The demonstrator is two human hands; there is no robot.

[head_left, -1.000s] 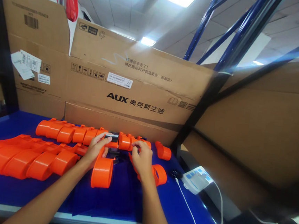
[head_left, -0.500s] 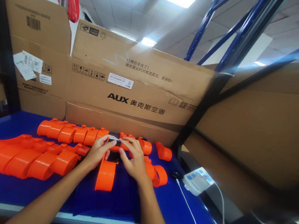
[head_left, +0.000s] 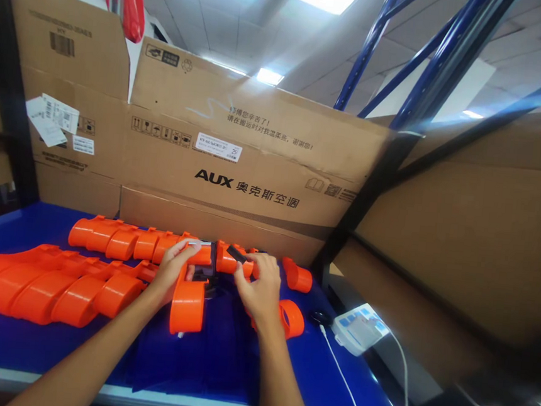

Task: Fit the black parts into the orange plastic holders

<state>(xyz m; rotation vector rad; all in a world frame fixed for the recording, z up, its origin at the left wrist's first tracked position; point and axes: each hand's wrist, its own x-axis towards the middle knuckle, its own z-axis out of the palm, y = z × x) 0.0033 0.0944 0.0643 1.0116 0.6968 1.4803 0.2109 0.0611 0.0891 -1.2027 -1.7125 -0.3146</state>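
Observation:
My left hand (head_left: 173, 271) is closed around the upper part of an orange plastic holder (head_left: 187, 307), whose wide open ring hangs below the fingers. A thin silvery edge shows at the top of that grip; what it belongs to is partly hidden. Apart from it, to the right, my right hand (head_left: 262, 287) pinches a small black strip (head_left: 236, 253) between thumb and fingers. Behind both hands runs a back row of similar orange holders (head_left: 122, 242). A dark object (head_left: 213, 256) shows between the hands, partly covered.
A front row of orange holders (head_left: 75, 298) fills the table's left. More orange rings (head_left: 293, 319) lie right of my right hand. Beyond them are a black mouse-like object (head_left: 321, 317) and a white box (head_left: 360, 328) with cables. Cardboard (head_left: 167, 188) walls the blue table's (head_left: 302, 383) back.
My hands have moved apart. The right hand has shifted right and down with the black strip, away from the orange holder, which my left hand has brought slightly left and up.

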